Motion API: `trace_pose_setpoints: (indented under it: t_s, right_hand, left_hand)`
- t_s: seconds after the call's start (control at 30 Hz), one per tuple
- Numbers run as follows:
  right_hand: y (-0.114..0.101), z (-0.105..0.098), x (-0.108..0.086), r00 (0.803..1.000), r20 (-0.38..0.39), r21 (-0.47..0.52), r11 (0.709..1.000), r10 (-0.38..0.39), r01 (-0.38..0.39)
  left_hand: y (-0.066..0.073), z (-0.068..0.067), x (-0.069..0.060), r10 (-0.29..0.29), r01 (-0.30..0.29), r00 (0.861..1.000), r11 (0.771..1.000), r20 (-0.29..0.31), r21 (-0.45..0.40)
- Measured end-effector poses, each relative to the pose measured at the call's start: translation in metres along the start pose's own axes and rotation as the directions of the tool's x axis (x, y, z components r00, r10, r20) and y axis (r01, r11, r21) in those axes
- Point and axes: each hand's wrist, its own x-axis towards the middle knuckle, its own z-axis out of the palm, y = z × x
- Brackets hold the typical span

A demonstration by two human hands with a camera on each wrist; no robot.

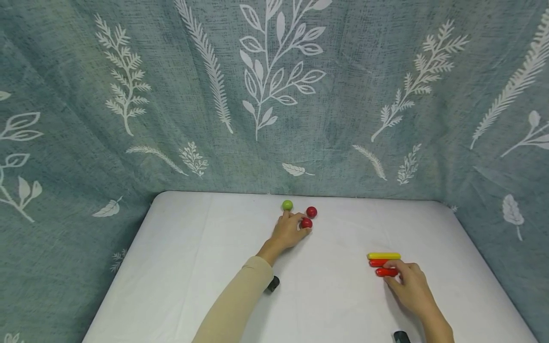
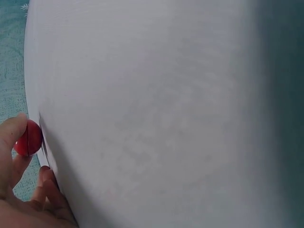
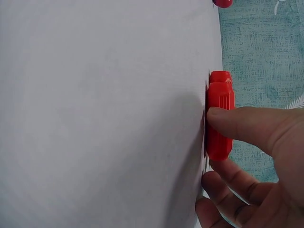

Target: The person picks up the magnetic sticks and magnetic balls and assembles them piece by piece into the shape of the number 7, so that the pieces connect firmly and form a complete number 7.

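Before a leaf-patterned curtain (image 1: 330,157), a person works both hands, set well apart, over a white table (image 1: 180,243).

The right hand (image 1: 411,286) pinches a near red stick (image 1: 383,272) on the table's right side, beside a far red stick (image 1: 377,263) and a yellow stick (image 1: 383,256); the left hand (image 1: 286,231) pinches a near red ball (image 1: 306,223), a far red ball (image 1: 311,212) and a green ball (image 1: 287,205) just beyond it. The step in hand appears to be gripping one piece apiece; moving either would call for a steady pinch that clears its neighbours. Room to move shows between the hands and leftward; the far edge leaves little behind the balls.
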Motion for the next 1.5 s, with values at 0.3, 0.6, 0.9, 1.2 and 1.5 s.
trace_pose_setpoints:
  t_s: [0.3,0.6,0.9,1.2,1.5]
  right_hand:
    - [-0.001,0.000,0.000,1.000,-0.008,-0.010,1.000,0.023,-0.023]
    - [-0.004,-0.004,0.000,1.000,0.013,-0.034,0.999,0.005,-0.005]
    - [-0.014,-0.009,-0.004,0.995,-0.042,0.002,0.995,-0.095,0.095]
    - [-0.046,-0.012,0.007,0.964,-0.089,0.062,0.965,-0.249,0.255]
    - [-0.083,0.000,0.028,0.948,-0.062,0.117,0.941,-0.311,0.316]
  left_hand:
    - [0.000,0.001,0.001,-0.003,0.003,1.000,1.000,0.003,0.002]
    - [0.001,-0.001,0.001,0.000,0.000,1.000,1.000,0.003,0.004]
    - [0.000,-0.007,-0.005,0.014,-0.015,0.999,0.999,-0.034,-0.037]
    - [-0.008,-0.035,-0.025,0.004,-0.006,0.999,0.999,-0.047,-0.045]
    - [-0.027,-0.065,-0.057,-0.024,0.019,0.996,0.998,-0.081,-0.065]
